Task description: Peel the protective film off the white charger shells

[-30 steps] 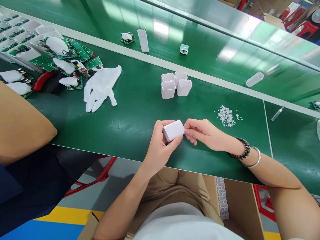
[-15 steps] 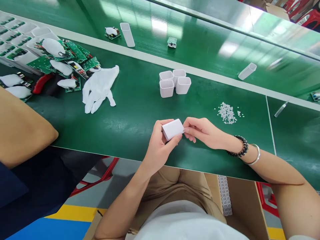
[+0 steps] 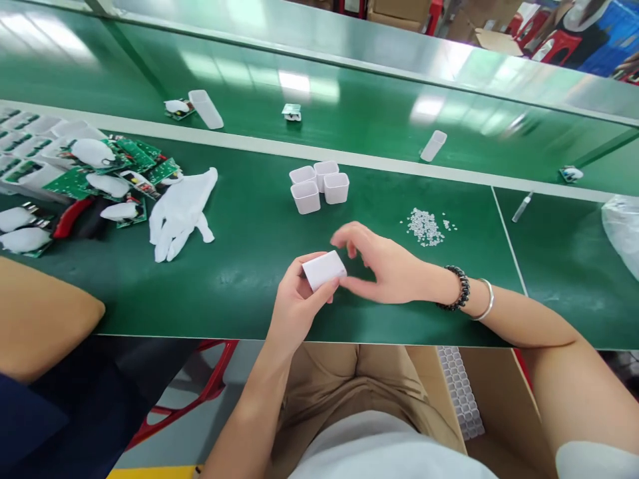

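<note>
My left hand [image 3: 295, 304] is closed around a small white plastic housing [image 3: 324, 269], held just above the near part of the green table [image 3: 249, 266]. Beside it, my right hand [image 3: 384, 264] has its fingers spread and slightly blurred, holding nothing, just to the right of the housing. Behind my hands stands a cluster of several white open housings [image 3: 319, 185]. To the right lies a pile of tiny clear beads [image 3: 423, 226].
A white glove [image 3: 180, 211] lies at the left, beside green circuit boards [image 3: 124, 173] and red-handled pliers [image 3: 70, 216]. Another person's arm [image 3: 40, 319] rests at the near left. Loose housings [image 3: 206, 108] ride the far conveyor. A cardboard box [image 3: 479, 399] sits below the table edge.
My right hand has let go of the white housing and its fingers have spread apart. The left hand still holds the housing. The view has tilted up.
</note>
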A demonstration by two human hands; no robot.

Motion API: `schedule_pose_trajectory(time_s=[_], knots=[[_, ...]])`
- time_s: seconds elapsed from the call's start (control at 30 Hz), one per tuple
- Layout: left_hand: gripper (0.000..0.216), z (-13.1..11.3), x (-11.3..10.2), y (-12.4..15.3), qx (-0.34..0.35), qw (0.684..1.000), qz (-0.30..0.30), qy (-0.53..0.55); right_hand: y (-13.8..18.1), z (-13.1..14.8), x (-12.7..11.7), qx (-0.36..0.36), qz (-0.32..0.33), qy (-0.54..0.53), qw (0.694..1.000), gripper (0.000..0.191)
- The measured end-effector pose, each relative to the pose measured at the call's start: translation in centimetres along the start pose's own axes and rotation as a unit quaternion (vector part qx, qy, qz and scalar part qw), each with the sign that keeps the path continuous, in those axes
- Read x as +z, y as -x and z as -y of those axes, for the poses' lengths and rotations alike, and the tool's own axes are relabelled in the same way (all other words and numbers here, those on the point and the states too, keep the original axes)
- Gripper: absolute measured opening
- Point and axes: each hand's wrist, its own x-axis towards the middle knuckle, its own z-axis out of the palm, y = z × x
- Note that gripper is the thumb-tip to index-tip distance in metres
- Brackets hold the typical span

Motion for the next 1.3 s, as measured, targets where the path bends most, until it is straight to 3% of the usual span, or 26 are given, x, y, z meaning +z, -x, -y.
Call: schedule_pose_trajectory(time_s=[0.07, 0.13, 0.2, 0.27, 0.4, 0.57, 0.77, 1.0, 1.3], knots=[[0.051, 0.1, 0.2, 0.0, 0.005, 1.0, 0.0, -0.016, 0.4, 0.8, 0.0, -0.06, -0.026, 0.124, 0.99, 0.048], [0.059, -0.1, 0.5, 0.4, 0.016, 0.999, 0.017, -0.027, 0.8, 1.2, -0.3, -0.105, -0.016, 0.171, 0.98, 0.037], [0.07, -0.7, 0.8, 0.9, 0.039, 0.999, 0.028, -0.025, 1.2, 0.9, -1.4, -0.128, -0.027, 0.123, 0.984, 0.029], [0.075, -1.4, 1.2, 1.5, 0.073, 0.997, 0.017, -0.025, 1.8, -0.1, -3.2, -0.1, -0.068, 0.021, 0.992, 0.029], [0.059, -1.2, 2.4, 1.6, 0.083, 0.994, 0.001, -0.066, 3.8, -3.0, -6.8, -0.007, -0.142, -0.098, 0.985, 0.052], [0.048, 1.1, 3.6, 0.5, 0.019, 0.985, 0.071, -0.159, 6.8, -4.9, -8.7, -0.046, -0.242, 0.034, 0.969, 0.035], [0.039, 1.9, 3.1, 0.0, 0.026, 0.961, 0.097, -0.257, 9.3, -3.7, -9.9, -0.022, -0.324, 0.134, 0.936, 0.029], [0.021, 1.8, 3.1, -0.2, 0.073, 0.945, 0.108, -0.3, 10.1, -3.0, -10.4, -0.026, -0.348, 0.122, 0.929, 0.033], [0.02, 1.6, 3.3, -0.3, 0.076, 0.946, 0.112, -0.294, 10.4, -2.5, -10.3, 0.004, -0.357, 0.1, 0.929, 0.037]])
